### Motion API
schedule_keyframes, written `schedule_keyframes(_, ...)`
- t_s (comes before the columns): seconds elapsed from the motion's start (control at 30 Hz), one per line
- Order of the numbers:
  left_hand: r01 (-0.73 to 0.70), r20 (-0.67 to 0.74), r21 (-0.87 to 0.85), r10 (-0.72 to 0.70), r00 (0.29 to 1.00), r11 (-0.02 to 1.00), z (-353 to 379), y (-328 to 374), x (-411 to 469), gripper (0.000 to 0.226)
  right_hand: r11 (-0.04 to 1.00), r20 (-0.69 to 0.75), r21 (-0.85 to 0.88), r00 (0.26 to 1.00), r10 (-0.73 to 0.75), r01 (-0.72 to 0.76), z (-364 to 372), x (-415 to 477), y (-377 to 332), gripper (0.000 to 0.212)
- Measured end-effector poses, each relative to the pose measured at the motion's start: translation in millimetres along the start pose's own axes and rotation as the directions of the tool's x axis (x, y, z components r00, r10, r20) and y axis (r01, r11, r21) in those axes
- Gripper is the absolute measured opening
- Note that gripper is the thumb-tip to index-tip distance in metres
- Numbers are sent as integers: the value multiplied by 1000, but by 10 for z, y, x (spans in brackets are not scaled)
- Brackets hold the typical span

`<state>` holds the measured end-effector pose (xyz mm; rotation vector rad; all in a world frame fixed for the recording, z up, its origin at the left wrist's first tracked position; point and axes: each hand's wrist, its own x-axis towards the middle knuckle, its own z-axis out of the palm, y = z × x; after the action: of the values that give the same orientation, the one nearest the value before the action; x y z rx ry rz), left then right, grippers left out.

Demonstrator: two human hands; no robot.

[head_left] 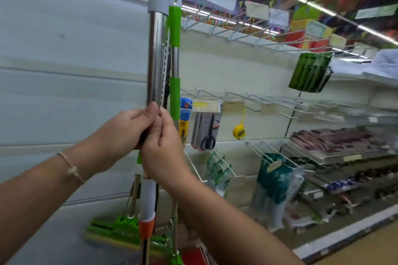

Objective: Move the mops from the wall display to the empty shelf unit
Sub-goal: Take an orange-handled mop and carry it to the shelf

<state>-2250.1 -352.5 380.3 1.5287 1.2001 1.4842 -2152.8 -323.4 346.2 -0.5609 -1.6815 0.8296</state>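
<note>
A mop with a shiny steel pole (155, 54), a grey top sleeve and a white and orange lower section stands upright in front of me. My left hand (127, 129) and my right hand (163, 146) both grip its pole at mid-height, thumbs touching. Just behind it hangs a second mop (174, 28) with green grips, from a hook on the wall display. Green sponge mop heads (116, 230) show at the bottom. To the left is a pale, bare shelf unit panel (64, 66).
The wall display (237, 66) runs off to the right with wire hooks, scissors (208, 135), a yellow tape measure (239, 131), green packets and stocked shelves. A floor strip shows at the lower right. Bunting and light strips hang overhead.
</note>
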Motion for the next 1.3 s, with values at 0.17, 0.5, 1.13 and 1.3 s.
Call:
schedule_keyframes(0.17,-35,-48,-3,34,998,999,-160,101,-133,68,1000,-22,-5,1000,4,-4,221,-30,-155,31)
schedule_keyframes(0.5,-19,-263,154,60,963,988,-594,101,-504,67,999,41,44,999,-8,7,722,-187,-344,28)
schedule_keyframes(1.13,70,-351,139,-17,936,988,-1794,160,-868,52,978,170,207,982,-77,41,2030,-66,-386,30)
schedule_keyframes(1.3,92,-312,94,-59,948,991,-2222,109,-819,48,971,202,239,977,-69,19,2465,60,-300,36)
